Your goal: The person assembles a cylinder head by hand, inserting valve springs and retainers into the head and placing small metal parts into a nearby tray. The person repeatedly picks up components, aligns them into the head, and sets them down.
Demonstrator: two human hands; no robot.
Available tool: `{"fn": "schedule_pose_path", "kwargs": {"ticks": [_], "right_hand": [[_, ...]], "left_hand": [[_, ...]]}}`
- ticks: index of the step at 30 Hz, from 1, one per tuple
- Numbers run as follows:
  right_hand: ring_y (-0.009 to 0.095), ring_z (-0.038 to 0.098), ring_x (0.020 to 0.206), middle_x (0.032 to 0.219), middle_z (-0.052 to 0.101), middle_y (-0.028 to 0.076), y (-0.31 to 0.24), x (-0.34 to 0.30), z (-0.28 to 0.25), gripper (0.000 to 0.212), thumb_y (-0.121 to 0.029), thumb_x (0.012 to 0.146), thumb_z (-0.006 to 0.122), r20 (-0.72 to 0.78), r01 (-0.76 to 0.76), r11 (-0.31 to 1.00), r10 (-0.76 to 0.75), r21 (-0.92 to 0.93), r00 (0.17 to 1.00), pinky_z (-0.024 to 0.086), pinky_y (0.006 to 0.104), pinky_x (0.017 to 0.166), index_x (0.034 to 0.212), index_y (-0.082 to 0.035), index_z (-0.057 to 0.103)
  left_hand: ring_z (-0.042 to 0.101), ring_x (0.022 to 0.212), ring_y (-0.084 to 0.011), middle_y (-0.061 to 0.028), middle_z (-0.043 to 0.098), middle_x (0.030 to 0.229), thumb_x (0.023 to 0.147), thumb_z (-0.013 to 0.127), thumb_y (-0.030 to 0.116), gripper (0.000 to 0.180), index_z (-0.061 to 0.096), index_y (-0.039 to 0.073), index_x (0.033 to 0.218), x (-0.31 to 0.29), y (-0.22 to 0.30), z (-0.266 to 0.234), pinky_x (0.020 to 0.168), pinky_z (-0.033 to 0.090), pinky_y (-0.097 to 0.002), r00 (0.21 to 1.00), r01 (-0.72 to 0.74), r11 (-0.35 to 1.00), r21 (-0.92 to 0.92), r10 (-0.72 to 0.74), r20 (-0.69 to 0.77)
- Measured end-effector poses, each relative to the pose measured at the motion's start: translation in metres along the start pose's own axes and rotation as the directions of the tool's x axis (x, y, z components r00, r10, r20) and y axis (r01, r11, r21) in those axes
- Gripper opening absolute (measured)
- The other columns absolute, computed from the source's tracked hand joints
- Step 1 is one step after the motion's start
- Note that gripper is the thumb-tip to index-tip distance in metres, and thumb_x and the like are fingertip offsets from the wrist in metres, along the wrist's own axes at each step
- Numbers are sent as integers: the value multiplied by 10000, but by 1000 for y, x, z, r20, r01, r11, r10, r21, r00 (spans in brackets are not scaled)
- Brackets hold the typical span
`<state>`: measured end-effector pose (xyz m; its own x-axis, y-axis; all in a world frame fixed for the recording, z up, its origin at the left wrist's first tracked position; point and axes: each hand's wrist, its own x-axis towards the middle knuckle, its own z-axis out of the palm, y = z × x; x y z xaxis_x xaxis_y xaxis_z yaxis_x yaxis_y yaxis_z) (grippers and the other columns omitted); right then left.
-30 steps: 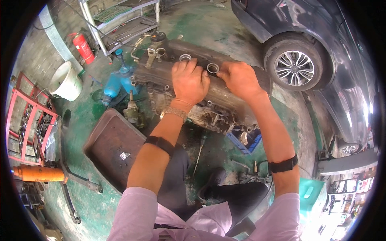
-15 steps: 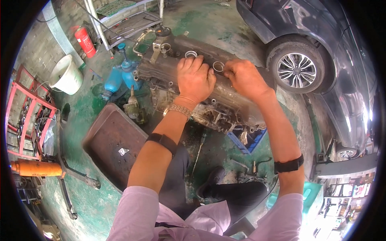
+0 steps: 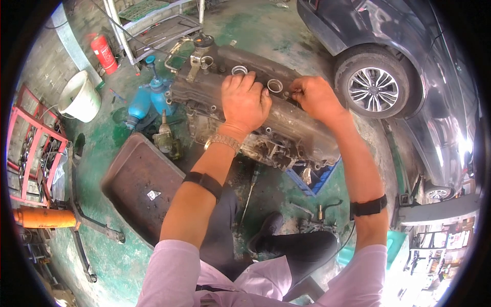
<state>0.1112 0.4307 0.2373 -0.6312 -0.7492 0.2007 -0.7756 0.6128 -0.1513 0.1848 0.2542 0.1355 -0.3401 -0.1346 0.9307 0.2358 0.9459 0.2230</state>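
A dirty engine (image 3: 266, 148) lies across the floor in front of me, its brown valve cover (image 3: 307, 130) facing up. My left hand (image 3: 245, 102) rests on the middle of this cover, fingers curled and closed; whatever they hold, if anything, is hidden. Just beyond its knuckles is one round metal-rimmed opening (image 3: 239, 68). A second ringed opening (image 3: 275, 86) lies between my two hands. To the right of it, my right hand (image 3: 318, 100) pinches thumb and fingers together close to the cover; what is in the pinch is too small to name.
A brown tray (image 3: 140, 187) lies at left, with a blue bottle (image 3: 139, 105) and a metal part (image 3: 166, 138) beyond it. A blue crate (image 3: 314, 181) sits beneath the engine's near side. A dark car (image 3: 373, 30) stands at right. Loose metal parts (image 3: 319, 220) lie near my foot.
My right hand has shifted slightly right, away from the second ringed opening, which now shows more fully. My left hand stays on the cover. The whole view has shifted a little.
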Motion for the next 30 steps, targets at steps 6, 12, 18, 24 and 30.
{"fn": "schedule_pose_path", "kwargs": {"ticks": [6, 12, 18, 24, 30], "right_hand": [[392, 665, 922, 968, 708, 186, -5, 2, 5, 219, -60, 812, 707, 45, -14, 996, 18, -85, 999, 521, 466, 827, 1026, -43, 749], [392, 657, 937, 966, 702, 182, -7, 3, 6, 228, -85, 811, 715, 70, -33, 992, 42, -126, 997, 509, 483, 847, 1035, -67, 752], [392, 661, 926, 947, 701, 187, -8, 5, 7, 198, -105, 813, 716, 76, -3, 980, 19, -201, 997, 514, 487, 833, 1001, -53, 750], [391, 669, 919, 942, 708, 194, -9, 4, 7, 185, -120, 823, 701, 64, -41, 974, 56, -221, 996, 522, 481, 831, 988, -50, 750], [396, 669, 913, 931, 709, 196, -7, 4, 11, 177, -121, 823, 685, 44, -73, 967, 86, -245, 995, 523, 485, 831, 968, -44, 749]], "left_hand": [[597, 975, -316, -138, 680, 1084, 753, 693, 170, 136, 682, 47, 809, 0, 0, -1, 936, 426, -477, 1000, 7, 1000, -6, -7, -2], [607, 979, -315, -132, 686, 1088, 745, 704, 156, 130, 688, 52, 821, 0, 1, -2, 931, 431, -477, 1000, 18, 1000, -11, -18, -8], [605, 984, -318, -136, 685, 1091, 747, 704, 158, 132, 690, 53, 825, 0, 1, -2, 934, 429, -476, 1000, 20, 1000, -6, -20, 0], [601, 988, -321, -138, 683, 1095, 753, 704, 158, 135, 689, 50, 833, 0, 2, -3, 943, 426, -475, 1000, 21, 1000, -3, -21, 10], [599, 996, -319, -140, 679, 1110, 754, 705, 155, 137, 686, 48, 837, 0, 1, -3, 945, 424, -476, 1000, 20, 1000, -14, -20, 18]]}}
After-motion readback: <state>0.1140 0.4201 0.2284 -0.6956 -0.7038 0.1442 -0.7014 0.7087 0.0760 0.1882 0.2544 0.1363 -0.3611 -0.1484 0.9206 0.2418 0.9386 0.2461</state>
